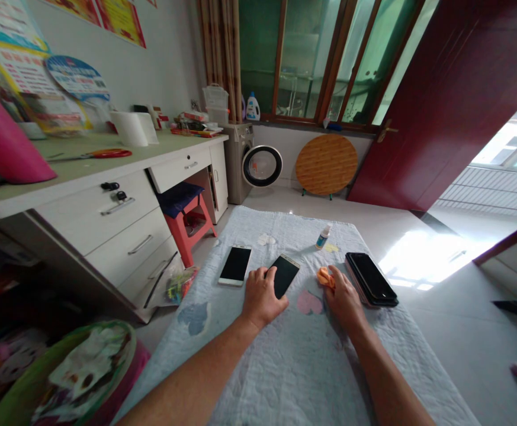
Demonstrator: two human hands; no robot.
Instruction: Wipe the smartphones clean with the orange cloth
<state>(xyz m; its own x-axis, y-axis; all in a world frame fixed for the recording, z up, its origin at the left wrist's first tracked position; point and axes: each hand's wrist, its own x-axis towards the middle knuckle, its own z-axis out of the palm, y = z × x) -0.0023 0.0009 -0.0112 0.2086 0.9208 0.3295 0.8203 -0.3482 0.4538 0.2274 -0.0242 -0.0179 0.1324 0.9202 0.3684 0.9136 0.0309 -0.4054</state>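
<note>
Forearms [196, 378] reached over the quilted cover [300, 378]; the left hand [263, 297] gripped an angled phone [288, 274], best held steady, between a white-framed phone [235, 264] and the right hand [343, 296], which pinched an orange cloth [324, 277], best kept bunched; beyond stood a bottle [323, 238].

Red door [436, 100], apparently tiled floor [422, 313].

On the desk [169, 142] I see: pink cylinder [12, 139] near the closest corner, red-handled scissors [111, 153] toward front edge.
</note>
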